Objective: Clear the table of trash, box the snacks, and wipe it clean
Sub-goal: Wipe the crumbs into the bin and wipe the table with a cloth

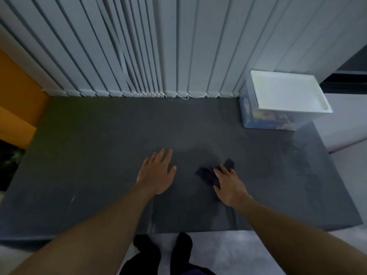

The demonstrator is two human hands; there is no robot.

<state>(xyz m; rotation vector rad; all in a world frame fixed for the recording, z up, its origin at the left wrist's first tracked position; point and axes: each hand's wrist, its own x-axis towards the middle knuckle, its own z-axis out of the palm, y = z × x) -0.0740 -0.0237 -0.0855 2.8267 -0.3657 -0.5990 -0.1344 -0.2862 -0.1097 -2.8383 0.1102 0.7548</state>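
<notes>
No trash is seen on the dark table (99,155); snacks are boxed in the lidded bin (282,100) at its far right corner. A dark cloth (208,173) is pressed flat under the right hand (230,187) near the front edge, while the left hand (156,173) is laid open, palm down, so wiping appears underway.

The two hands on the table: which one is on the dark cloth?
The right hand presses on the dark cloth. The left hand lies flat and open on the bare grey table, with nothing under it.

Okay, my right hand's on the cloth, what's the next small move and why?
Probably sweep the dark cloth under your right hand leftward past the flat left hand: wipe streaks show only on the right of the table, and the lidded snack box is packed.
</notes>
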